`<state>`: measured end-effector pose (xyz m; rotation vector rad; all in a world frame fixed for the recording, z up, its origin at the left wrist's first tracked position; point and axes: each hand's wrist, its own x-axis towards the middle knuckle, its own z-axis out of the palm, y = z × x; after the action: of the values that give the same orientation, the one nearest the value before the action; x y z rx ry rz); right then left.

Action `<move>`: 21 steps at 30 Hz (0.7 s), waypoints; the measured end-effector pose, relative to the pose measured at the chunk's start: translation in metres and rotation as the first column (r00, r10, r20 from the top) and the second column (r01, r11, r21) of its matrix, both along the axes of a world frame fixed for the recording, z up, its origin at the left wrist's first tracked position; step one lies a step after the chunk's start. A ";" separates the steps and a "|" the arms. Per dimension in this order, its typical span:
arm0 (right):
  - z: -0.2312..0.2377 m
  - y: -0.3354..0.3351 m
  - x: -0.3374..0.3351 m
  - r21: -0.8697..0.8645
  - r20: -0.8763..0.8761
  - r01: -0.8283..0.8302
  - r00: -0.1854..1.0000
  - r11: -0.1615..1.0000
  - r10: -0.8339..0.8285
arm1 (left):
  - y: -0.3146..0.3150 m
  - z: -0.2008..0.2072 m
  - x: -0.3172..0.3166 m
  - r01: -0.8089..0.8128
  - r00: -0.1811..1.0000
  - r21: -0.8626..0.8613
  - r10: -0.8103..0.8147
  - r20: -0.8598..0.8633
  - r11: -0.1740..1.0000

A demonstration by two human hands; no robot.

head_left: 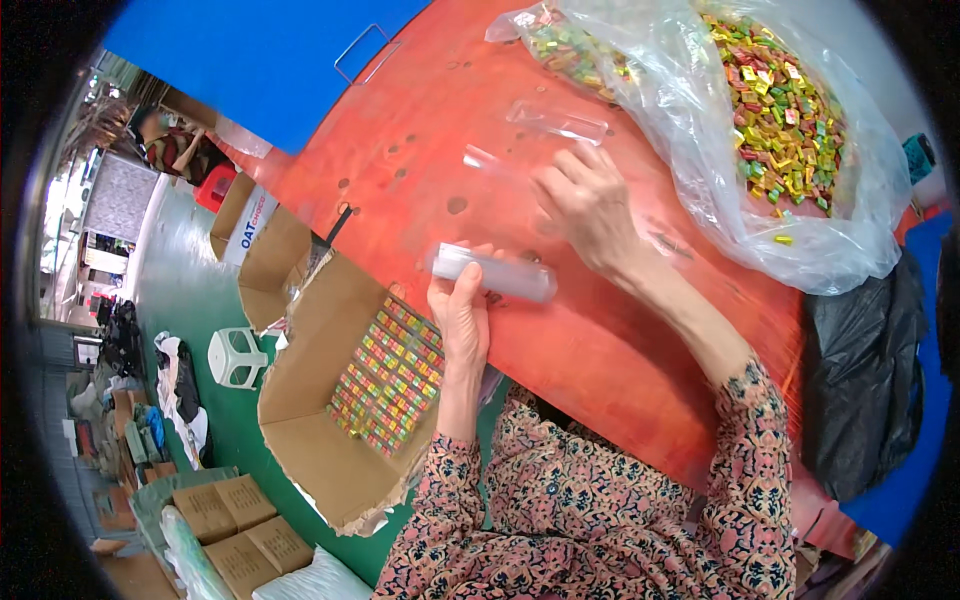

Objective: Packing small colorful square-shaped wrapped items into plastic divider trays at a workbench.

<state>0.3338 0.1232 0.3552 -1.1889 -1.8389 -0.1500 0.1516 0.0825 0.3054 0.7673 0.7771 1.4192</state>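
Observation:
My left hand [461, 314] is closed around a stack of clear plastic trays [518, 278], thumb on top, just above the near edge of the red table. To its upper right, my right hand [588, 205] is slightly blurred, its fingers curled together and pointing down at the table. A narrow clear plastic piece [482, 157] reaches toward its fingertips; whether they grip it cannot be made out. Just beyond the fingers lies a clear plastic tray [556, 121] on the tabletop.
A large clear bag [690, 150] holds small yellow, red and green wrapped pieces [785, 115] at the far right. Below the table's left edge, an open carton [330, 400] contains rows of filled packs [390, 375]. A black bag [862, 375] hangs at right; a white stool [236, 357] stands left.

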 end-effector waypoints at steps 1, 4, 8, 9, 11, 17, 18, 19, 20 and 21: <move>-0.008 0.016 0.002 0.088 0.193 0.084 0.976 0.993 -0.100 | 0.001 -0.001 0.001 -0.005 1.000 -0.007 0.005 0.015 1.000; -0.048 0.052 0.007 0.156 0.438 0.189 0.867 0.970 -0.239 | 0.002 -0.005 0.004 0.000 0.999 -0.006 0.000 0.036 1.000; -0.056 0.058 0.015 0.083 0.319 0.237 0.914 0.968 -0.251 | 0.002 -0.002 0.007 -0.001 0.999 -0.018 0.001 0.033 1.000; -0.053 0.052 0.015 0.108 0.160 0.223 0.958 0.969 -0.238 | 0.001 -0.002 0.007 -0.003 0.999 -0.033 0.004 0.039 0.999; -0.027 0.029 0.007 -0.257 0.068 0.035 0.998 0.966 -0.018 | -0.001 0.000 0.000 -0.017 0.999 -0.034 0.018 0.037 0.999; 0.001 -0.032 -0.016 -0.583 -0.380 -0.572 0.820 0.578 0.428 | 0.001 -0.006 0.000 -0.012 1.000 -0.002 0.012 0.001 1.000; -0.004 -0.033 -0.021 -0.534 -0.356 -0.548 0.836 0.644 0.417 | -0.001 -0.003 0.001 -0.009 1.000 0.007 0.009 -0.007 1.000; -0.005 -0.032 -0.019 -0.535 -0.357 -0.549 0.836 0.642 0.418 | -0.001 -0.001 0.001 -0.010 1.000 0.006 0.010 -0.008 1.000; -0.005 -0.029 -0.014 -0.597 -0.438 -0.595 0.804 0.538 0.403 | 0.000 0.000 0.002 0.012 1.000 0.008 -0.012 -0.009 1.000; -0.004 -0.028 -0.012 -0.645 -0.514 -0.637 0.771 0.422 0.377 | 0.000 0.000 0.001 0.031 0.999 0.008 -0.031 -0.009 0.999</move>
<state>0.3217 0.0954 0.3513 -1.0210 -1.9343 1.3031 0.1529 0.0824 0.3056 0.7898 0.7632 1.3927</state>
